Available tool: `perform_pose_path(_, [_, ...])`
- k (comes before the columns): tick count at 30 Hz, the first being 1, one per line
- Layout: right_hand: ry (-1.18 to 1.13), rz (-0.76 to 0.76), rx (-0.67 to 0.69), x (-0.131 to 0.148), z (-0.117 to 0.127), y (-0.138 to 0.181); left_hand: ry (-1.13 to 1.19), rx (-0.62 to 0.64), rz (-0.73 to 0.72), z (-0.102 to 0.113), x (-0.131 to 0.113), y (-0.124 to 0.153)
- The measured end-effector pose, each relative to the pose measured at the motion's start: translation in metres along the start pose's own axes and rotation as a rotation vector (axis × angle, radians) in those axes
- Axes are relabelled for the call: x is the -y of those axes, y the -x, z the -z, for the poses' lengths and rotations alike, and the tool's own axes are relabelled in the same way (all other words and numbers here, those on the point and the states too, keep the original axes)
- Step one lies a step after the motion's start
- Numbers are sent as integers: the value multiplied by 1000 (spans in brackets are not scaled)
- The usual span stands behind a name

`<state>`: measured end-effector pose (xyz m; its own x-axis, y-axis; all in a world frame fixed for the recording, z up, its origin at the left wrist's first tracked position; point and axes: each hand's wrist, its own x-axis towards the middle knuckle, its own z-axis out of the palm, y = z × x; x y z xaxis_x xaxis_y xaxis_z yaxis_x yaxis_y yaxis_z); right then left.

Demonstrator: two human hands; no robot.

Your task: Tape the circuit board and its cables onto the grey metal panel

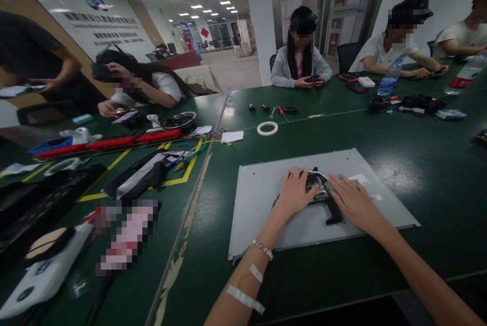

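A flat grey metal panel [266,214] lies on the dark green table [418,163] in front of me. Near its middle sits a small green circuit board [318,186] with a black strip [333,212] running toward me. My left hand [294,191] rests on the panel with its fingertips pressed on the board's left edge. My right hand [352,199] lies flat on the panel, fingers stretched to the board's right side. Neither hand wraps around anything.
A white tape ring [267,128] and small hand tools [279,110] lie beyond the panel. Red bars [110,143], cables and black parts crowd the table at left. Several other people sit around the far side with phones and water bottles [390,78].
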<state>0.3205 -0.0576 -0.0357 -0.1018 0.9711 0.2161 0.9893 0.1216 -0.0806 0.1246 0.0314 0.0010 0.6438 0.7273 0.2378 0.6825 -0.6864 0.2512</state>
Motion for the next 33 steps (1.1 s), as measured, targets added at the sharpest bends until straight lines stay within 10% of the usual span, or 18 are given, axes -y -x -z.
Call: perform_pose_path(33, [-51, -22, -19, -9, 0, -9, 10, 38, 4, 4, -2, -1])
